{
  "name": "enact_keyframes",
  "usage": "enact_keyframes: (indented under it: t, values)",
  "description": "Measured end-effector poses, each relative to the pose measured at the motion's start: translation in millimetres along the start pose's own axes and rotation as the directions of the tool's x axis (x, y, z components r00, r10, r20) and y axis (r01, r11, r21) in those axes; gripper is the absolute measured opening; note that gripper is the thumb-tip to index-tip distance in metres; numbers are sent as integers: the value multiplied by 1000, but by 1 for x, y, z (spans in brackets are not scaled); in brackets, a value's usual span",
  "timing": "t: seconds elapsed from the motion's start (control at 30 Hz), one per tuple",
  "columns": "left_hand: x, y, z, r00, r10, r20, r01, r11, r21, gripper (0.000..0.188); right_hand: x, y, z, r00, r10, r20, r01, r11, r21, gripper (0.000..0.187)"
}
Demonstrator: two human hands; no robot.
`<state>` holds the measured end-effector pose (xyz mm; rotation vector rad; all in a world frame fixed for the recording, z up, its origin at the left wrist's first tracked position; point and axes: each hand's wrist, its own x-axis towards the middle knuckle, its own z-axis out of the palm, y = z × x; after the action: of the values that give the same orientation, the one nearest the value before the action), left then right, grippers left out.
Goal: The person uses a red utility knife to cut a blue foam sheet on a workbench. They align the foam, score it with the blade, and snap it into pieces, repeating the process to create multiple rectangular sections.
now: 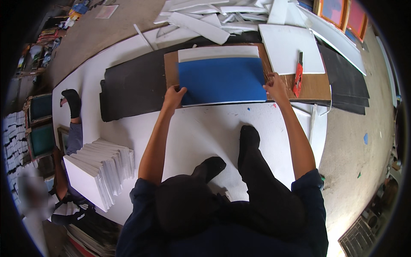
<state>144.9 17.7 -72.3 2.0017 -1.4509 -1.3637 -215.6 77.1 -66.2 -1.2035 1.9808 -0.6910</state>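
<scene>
A blue rectangular sheet [222,79] lies over a white board [218,52], whose far strip shows beyond it. My left hand [174,97] pinches the sheet's near left corner, thumb toward the blue surface. On the opposite side, my right hand [277,88] holds the right edge close to the near corner, fingers bent. Under both pieces is a brown board [171,64] resting on black sheets [132,83]. A red utility knife [298,79] lies to the right of my right hand, partly over a large white board [291,47].
White offcuts [201,25] are heaped at the far side. A stack of white panels [100,171] stands at the left, near another person's foot [72,102]. My own feet [249,139] are on the white surface [192,141]. Framed panels [342,15] stand at the far right.
</scene>
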Motion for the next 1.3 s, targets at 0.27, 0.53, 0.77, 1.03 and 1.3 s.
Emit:
enact_keyframes:
  t: [0.27,0.53,0.77,1.03,1.3]
  values:
    - [-41,51,3,971,208,-120,-239,885,-400,45,-12,2,-3,971,-189,-148,164,972,-168,53]
    - [-139,198,-73,484,875,11,-823,451,345,44,-70,-169,-103,565,-701,-434,671,697,-253,83]
    - [-177,233,-81,280,926,252,-808,85,583,44,-132,-248,-133,401,-916,0,795,348,-497,53]
    - [-189,230,-97,143,985,91,-886,87,455,60,-147,-252,-127,562,-827,9,733,493,-469,40]
    - [-139,122,-63,582,811,-67,-781,534,-325,69,-113,-229,-146,786,-608,114,615,788,-34,50]
